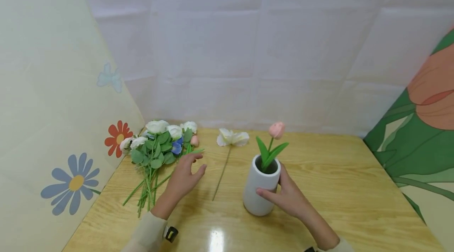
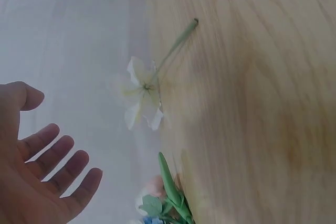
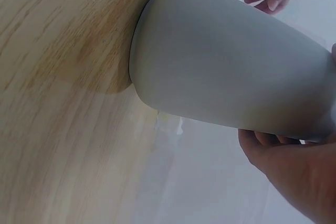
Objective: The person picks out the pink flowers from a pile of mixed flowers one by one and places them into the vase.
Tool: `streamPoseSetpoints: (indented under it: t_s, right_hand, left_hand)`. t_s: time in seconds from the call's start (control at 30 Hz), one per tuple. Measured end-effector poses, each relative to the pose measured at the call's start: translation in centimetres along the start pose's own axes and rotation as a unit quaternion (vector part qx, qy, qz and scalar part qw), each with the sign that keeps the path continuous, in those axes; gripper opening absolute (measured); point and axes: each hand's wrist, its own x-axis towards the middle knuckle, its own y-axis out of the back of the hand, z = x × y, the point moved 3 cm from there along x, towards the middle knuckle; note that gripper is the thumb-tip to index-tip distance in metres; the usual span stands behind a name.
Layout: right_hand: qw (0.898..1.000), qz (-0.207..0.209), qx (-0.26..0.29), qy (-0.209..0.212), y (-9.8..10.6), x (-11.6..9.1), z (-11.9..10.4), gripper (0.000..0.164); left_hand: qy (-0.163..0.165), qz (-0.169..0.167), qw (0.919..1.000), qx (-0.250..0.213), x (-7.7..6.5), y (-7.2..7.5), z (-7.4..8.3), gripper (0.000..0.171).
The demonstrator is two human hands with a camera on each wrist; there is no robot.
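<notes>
Vase (image 1: 260, 195), white and cylindrical, upright on pale wood-grained tabletop (image 1: 340, 181), clasped by right hand (image 1: 289, 196); within, green-leaved pink tulip (image 1: 276, 130). Left hand (image 1: 183, 176) nearby, fingers (image 2: 86, 188) apart. Farther: long-stemmed white flower (image 1: 232, 138), lying; leftward, bunch of mostly white blooms (image 1: 159, 146).

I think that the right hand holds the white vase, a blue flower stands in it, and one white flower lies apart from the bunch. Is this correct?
Not entirely: in the white vase stands a pink flower, not a blue one, as the head view shows. The rest is right: the right hand holds the vase, and one white flower lies apart from the bunch.
</notes>
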Motion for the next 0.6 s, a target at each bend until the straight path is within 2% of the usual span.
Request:
streamPoseSetpoints:
  t_s: [0.23,0.43,0.6]
  right_hand:
    - [1.000,0.003,-0.006,0.003,0.0,0.0,0.1,0.091]
    - [1.000,0.004,-0.006,0.009,-0.1,-0.1,0.0,0.090]
    - [1.000,0.005,-0.005,0.008,0.0,-0.1,-0.1,0.091]
  left_hand:
    - [0.043,-0.003,0.9985,0.036,-0.4,0.7,-1.6,0.033]
    - [0.056,0.003,0.9958,0.072,-0.9,1.3,-2.2,0.032]
    - [0.077,-0.005,0.9930,0.089,-1.2,1.7,-2.6,0.035]
